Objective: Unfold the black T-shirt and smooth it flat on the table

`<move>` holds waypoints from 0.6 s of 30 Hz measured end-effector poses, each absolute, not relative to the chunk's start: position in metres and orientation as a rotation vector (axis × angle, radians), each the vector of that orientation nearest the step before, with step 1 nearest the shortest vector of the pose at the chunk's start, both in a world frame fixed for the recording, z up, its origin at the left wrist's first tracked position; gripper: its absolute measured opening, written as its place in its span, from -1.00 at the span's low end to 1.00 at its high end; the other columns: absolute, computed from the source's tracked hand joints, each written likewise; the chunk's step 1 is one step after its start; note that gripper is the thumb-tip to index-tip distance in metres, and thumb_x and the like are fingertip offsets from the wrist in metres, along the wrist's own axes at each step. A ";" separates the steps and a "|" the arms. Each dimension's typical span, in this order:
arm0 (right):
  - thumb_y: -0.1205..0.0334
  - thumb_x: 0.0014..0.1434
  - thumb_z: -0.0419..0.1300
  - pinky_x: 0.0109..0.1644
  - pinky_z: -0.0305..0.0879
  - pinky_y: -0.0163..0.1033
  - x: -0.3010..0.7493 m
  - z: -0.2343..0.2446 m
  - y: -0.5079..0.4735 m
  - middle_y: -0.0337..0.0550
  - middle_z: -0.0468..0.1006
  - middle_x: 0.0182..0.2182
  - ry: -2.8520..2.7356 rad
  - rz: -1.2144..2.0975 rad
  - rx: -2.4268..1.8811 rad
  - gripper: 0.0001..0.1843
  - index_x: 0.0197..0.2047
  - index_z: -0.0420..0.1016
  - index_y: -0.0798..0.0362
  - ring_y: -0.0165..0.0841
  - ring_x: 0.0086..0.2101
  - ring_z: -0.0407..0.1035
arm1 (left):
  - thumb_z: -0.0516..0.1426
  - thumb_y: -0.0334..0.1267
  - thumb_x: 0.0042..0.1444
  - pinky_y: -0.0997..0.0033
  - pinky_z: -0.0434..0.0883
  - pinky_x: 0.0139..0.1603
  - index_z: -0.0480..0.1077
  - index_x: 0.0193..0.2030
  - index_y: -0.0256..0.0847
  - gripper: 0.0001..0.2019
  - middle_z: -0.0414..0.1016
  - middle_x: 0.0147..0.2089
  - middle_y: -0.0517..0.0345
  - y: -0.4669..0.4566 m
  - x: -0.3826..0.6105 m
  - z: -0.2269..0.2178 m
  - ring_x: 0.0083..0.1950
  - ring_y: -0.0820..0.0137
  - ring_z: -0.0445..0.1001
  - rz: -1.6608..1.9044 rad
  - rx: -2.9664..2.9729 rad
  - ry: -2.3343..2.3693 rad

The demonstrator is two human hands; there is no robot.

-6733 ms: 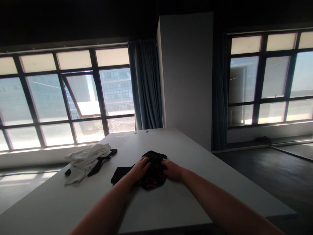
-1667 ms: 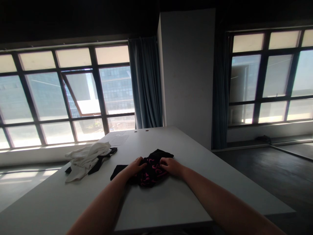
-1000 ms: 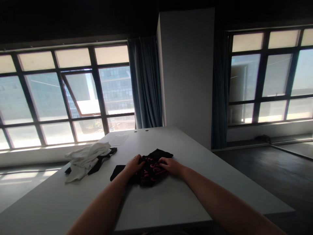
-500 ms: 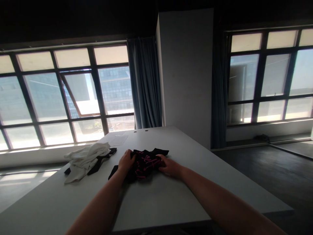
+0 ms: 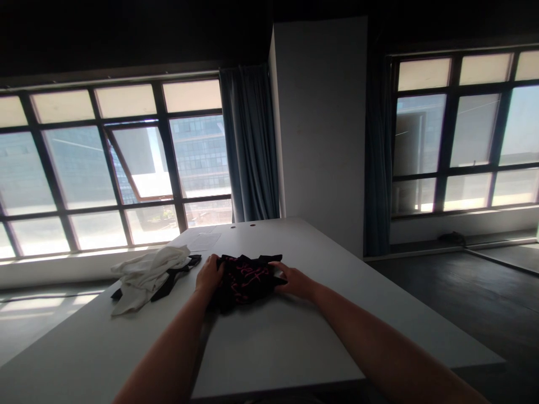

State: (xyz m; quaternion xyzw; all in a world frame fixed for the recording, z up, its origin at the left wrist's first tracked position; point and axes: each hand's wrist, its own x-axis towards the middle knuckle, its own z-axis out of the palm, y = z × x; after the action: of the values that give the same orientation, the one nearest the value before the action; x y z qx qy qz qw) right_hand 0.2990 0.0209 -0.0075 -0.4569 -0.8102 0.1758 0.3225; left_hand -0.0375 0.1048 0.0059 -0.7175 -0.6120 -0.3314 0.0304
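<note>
Inside the worktop's [image 5: 278,356] near edge, I see left hand [image 5: 209,275] and right hand [image 5: 294,281] pinching a black garment [image 5: 246,290], pink lettering [image 5: 255,272] unreadable.

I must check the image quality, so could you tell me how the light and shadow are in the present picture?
Head view: left window glares, lower panes nearly white; head view: top edge almost black; head view: folds of the dark cloth merge, though pink marks show, and soft shadow falls on the table.
</note>
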 end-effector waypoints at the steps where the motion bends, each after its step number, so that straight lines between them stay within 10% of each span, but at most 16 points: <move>1: 0.24 0.08 0.39 -0.29 0.13 -0.29 0.301 -0.006 0.022 -0.42 0.31 -0.53 -2.117 0.438 -1.203 -0.26 0.33 0.39 -0.02 -0.42 -0.47 0.20 | 0.06 -0.12 0.39 0.31 0.33 -0.08 0.30 0.00 -0.11 -0.83 0.51 0.07 -0.01 0.107 -0.042 0.006 0.03 0.21 0.52 -1.032 -2.189 -1.902; 5: 0.16 0.17 0.28 -0.27 0.17 -0.28 0.313 -0.004 0.027 -0.27 0.49 -0.47 -2.100 0.392 -1.215 -0.72 -0.09 0.67 0.05 -0.38 -0.43 0.30 | 0.05 -0.15 0.38 0.28 0.36 -0.03 0.32 0.03 -0.14 -0.82 0.52 0.11 -0.09 0.118 -0.065 0.004 0.08 0.17 0.53 -1.094 -2.076 -2.015; 18: 0.22 0.18 0.23 -0.17 0.24 -0.23 0.332 -0.026 0.044 -0.13 0.62 -0.33 -2.045 0.277 -1.394 -0.75 -0.11 0.65 0.08 -0.27 -0.31 0.44 | 0.12 -0.19 0.32 0.21 0.38 0.24 0.43 0.18 -0.23 -0.66 0.52 0.20 -0.15 0.147 -0.088 -0.023 0.26 0.10 0.47 -1.018 -2.082 -2.118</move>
State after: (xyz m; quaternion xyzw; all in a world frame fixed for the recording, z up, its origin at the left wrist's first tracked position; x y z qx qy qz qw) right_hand 0.3320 0.0439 -0.0259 -0.5302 -0.7781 0.1053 0.3199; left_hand -0.0884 0.1471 -0.0225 -0.6633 -0.6745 -0.3243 0.0011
